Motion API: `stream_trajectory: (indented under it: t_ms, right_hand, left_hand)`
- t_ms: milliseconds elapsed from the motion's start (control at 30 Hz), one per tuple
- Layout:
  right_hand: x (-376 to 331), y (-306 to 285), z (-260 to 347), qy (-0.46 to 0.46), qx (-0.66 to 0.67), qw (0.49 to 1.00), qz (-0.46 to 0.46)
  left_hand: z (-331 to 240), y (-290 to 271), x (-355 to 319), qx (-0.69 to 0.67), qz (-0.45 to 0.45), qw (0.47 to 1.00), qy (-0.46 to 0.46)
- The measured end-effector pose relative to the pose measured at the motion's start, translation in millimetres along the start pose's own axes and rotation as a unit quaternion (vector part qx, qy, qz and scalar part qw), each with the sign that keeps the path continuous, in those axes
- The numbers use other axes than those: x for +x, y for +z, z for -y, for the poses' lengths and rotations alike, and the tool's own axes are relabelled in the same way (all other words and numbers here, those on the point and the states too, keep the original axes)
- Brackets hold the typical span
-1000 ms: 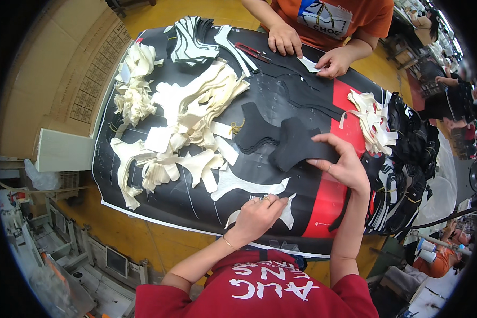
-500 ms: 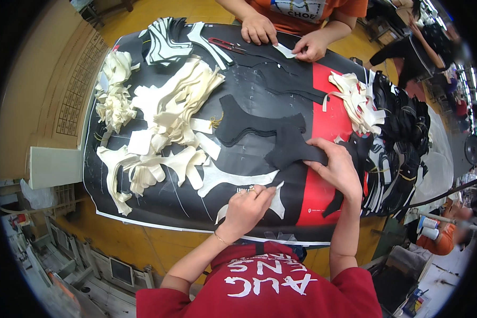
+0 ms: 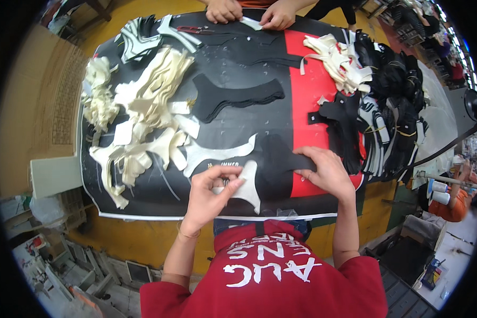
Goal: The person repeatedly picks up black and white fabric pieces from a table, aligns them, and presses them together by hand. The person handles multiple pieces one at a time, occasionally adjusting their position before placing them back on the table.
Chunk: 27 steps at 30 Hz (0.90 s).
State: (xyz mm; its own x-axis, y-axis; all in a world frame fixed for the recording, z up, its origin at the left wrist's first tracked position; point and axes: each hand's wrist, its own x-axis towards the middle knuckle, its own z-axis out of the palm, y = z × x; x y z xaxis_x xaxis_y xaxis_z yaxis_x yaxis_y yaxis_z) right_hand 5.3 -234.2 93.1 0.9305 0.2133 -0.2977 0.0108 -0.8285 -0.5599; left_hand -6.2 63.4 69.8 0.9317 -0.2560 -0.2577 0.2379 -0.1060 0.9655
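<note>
My left hand [image 3: 213,192] pinches a white curved fabric piece [image 3: 252,186] between thumb and fingers, near the table's front edge. Just beyond it, another white cut piece [image 3: 206,153] of similar shape lies on the dark mat. My right hand [image 3: 326,172] grips one end of a black cut fabric piece [image 3: 276,152], thumb toward me and fingers on the far side. That piece extends left over the mat, close to the white one. Past both hands lies a neat stack of black fabric pieces [image 3: 241,99].
Heaped cream fabric pieces [image 3: 152,90] cover the left side. Striped black-and-white pieces [image 3: 138,45] and red-handled snips [image 3: 193,29] lie at the far left. Black bundles [image 3: 392,79] crowd the right edge beside cream pieces [image 3: 338,63]. Across the table, a co-worker's hands [image 3: 278,15] hold a white piece.
My left hand has picked up the nearer white piece from the mat. My right hand has drawn the black piece toward me, off the stack. The view has shifted.
</note>
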Motion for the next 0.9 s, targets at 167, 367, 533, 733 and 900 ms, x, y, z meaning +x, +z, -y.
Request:
stream_trajectory:
  t_ms: [167,367,533,733,900]
  right_hand:
    - [9,15,13,-0.044,-0.012,0.999,-0.014]
    - [-6,16,15,-0.122,-0.077,0.979,-0.147]
    - [-34,22,20,-0.09,0.23,0.969,-0.012]
    - [-40,69,42,-0.006,0.438,0.893,-0.105]
    - [-31,80,44,0.003,0.58,0.804,-0.128]
  left_hand:
    - [8,5,-8,-0.161,-0.027,0.982,-0.099]
    - [13,26,-17,-0.161,-0.028,0.982,-0.092]
    - [8,44,-16,-0.216,-0.041,0.974,-0.053]
    - [0,59,-16,-0.253,-0.097,0.962,0.027]
    - [2,60,-17,-0.273,-0.061,0.96,0.002]
